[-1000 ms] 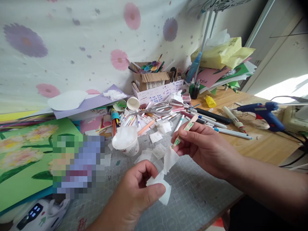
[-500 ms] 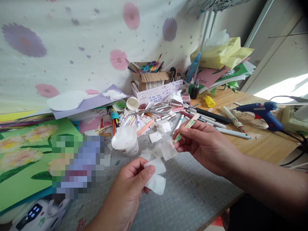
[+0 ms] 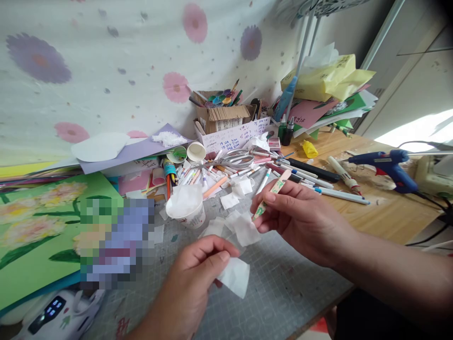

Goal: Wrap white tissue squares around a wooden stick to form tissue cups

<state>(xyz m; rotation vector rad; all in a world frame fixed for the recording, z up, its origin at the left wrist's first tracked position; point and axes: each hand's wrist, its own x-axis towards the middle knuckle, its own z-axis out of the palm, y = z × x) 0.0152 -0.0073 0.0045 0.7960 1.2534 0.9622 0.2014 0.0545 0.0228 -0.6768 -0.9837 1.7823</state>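
— Head view: what changed for your left hand (image 3: 198,278)?
— You drew the pinched tissue square (image 3: 235,277) lower over the cutting mat (image 3: 283,283); your right hand (image 3: 297,219) kept pinching the wooden stick (image 3: 271,194).

The left hand (image 3: 198,269) has curled tighter over its white tissue piece (image 3: 235,277). Second tissue square (image 3: 246,230) now hangs lower from the right hand (image 3: 293,215).

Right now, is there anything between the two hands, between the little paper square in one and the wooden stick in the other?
Nothing visible blocks the gap. The left hand pinches a white paper square; the right hand holds the wooden stick above. More loose paper squares lie on the cutting mat below the gap, not in it.
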